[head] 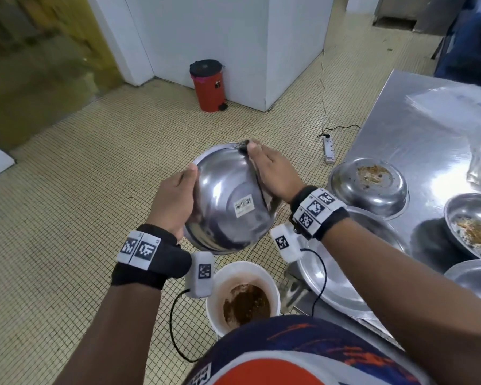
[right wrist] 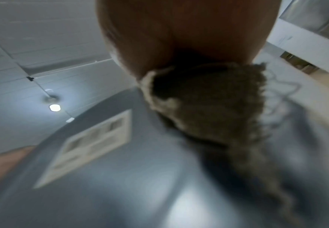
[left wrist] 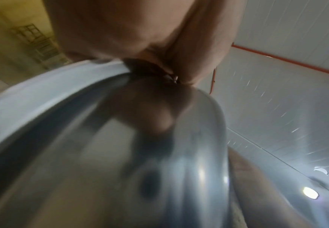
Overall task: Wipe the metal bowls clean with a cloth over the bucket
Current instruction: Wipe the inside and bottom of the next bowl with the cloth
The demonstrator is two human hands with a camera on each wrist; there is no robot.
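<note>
Left hand [head: 175, 198] gripped metal bowl [head: 228, 207] by its rim, thumb on outer wall. Right hand [head: 275, 176], fingers pressed together, pinched cloth [right wrist: 208, 104] over opposite rim. Bowl held tilted above bucket [head: 220, 279].

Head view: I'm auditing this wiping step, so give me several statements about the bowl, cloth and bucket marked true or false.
1. The left hand holds the metal bowl with its underside toward the camera. True.
2. The cloth is in the left hand. False: the right hand holds it at the bowl's rim.
3. The bucket stands on the steel table. False: it stands on the floor beside the table.
4. A barcode sticker sits on the bowl's underside. True.
5. Every bowl on the table is clean. False: one table bowl holds food scraps.
</note>
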